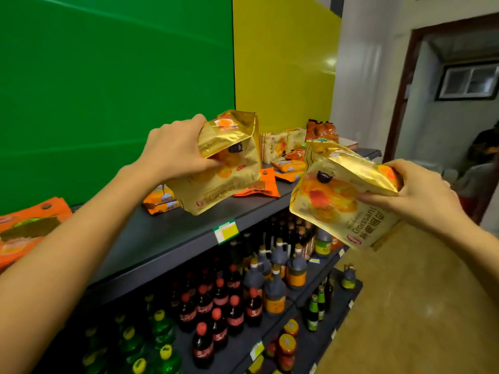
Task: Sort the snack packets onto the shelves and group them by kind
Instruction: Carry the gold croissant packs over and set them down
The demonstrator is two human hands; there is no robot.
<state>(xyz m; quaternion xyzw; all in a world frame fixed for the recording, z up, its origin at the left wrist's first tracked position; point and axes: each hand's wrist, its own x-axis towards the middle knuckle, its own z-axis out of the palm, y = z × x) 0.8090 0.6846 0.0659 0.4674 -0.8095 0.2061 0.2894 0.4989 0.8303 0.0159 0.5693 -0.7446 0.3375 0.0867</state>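
Note:
My left hand [172,151] grips a gold croissant packet [229,168] by its top, held tilted above the dark top shelf [167,238]. A second gold croissant packet [340,195] is in my right hand [415,195], out past the shelf's front edge over the aisle. On the shelf lie small orange packets [162,201], a flat orange packet [263,184] and more orange packets [289,166] behind it. Pale gold packets [280,143] stand upright at the far end, with orange bags [321,130] beyond them. A large orange packet [27,228] lies at the left edge.
Green and yellow panels [283,63] back the shelf. Lower shelves hold dark sauce bottles [275,282], red-capped cola bottles [218,314] and green soda bottles [159,336]. A tan floor aisle [405,306] runs on the right. A person [483,149] sits by the doorway.

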